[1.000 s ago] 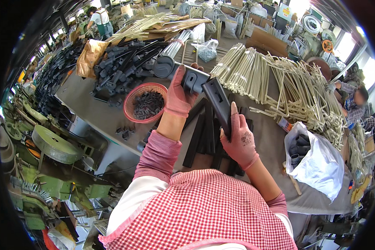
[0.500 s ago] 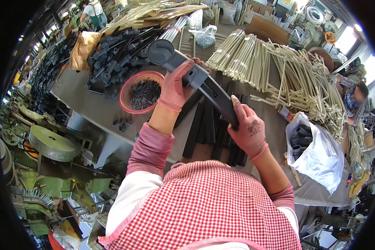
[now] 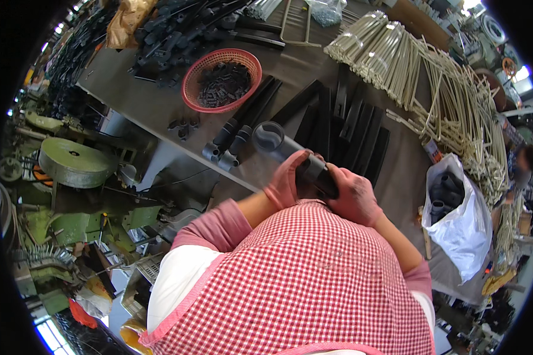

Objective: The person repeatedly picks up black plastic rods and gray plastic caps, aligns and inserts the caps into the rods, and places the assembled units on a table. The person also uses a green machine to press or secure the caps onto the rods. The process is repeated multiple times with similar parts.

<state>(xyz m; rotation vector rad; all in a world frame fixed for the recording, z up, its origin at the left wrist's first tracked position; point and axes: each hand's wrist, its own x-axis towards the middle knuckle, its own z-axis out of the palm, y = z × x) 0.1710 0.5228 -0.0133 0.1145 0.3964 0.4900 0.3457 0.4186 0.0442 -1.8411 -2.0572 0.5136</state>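
Well to the left of the left hand stands a green drum-shaped machine part (image 3: pixel 77 161), beside the table (image 3: pixel 405 186). Farther off, beyond the left hand and to its left, a heap of dark parts (image 3: pixel 175 38) lies on the tabletop. Nearer to that hand, a few small dark fittings (image 3: pixel 183 126) sit loose by the table's edge, and just beyond them is a red basket (image 3: pixel 193 102) holding small dark pieces (image 3: pixel 224 86). Two black tubes with grey ends (image 3: pixel 234 135) lie side by side between the basket and the left hand.

The left hand (image 3: pixel 285 182), in a pink glove, is curled closed around a grey-and-black part (image 3: pixel 285 149). The part slants between both hands, close to the checked apron (image 3: pixel 320 278), its round grey end sticking out beyond the left hand. Black bars (image 3: pixel 352 133) lie just beyond the hands. The right hand (image 3: pixel 356 196), gloved as well, is bent closed on the part's black near end; its fingertips are partly hidden.

Beyond the right hand and to its right spread pale rods (image 3: pixel 376 59). Right of that hand, a white bag (image 3: pixel 465 239) holds dark tubular fittings (image 3: pixel 446 195).
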